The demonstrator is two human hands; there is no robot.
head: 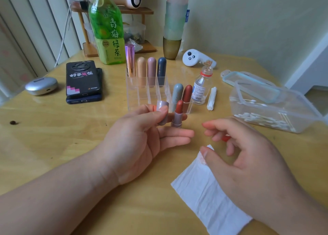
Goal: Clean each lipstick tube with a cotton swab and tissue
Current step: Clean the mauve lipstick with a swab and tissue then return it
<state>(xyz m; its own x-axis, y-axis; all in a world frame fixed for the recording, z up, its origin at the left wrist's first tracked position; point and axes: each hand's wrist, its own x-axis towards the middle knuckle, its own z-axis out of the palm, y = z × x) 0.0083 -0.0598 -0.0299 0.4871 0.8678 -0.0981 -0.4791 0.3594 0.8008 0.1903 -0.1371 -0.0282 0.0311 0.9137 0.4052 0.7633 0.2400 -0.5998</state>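
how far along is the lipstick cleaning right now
Done: the tissue already carries a red smear, so some wiping has happened. In hand: the left hand holds an open lipstick and its cap; the right hand hovers over the tissue. Remaining: six capped tubes stand in the organizer; which are clean is unclear.

The right hand (248, 156) half hides a red thing (226, 138) — perhaps a cap.

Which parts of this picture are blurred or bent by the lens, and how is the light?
Head view: soft even daylight, faint shadows under the left hand; fingers of the right hand slightly motion-blurred; the green bottle and the blinds lean outward from wide-angle distortion; the open lipstick is sharp.
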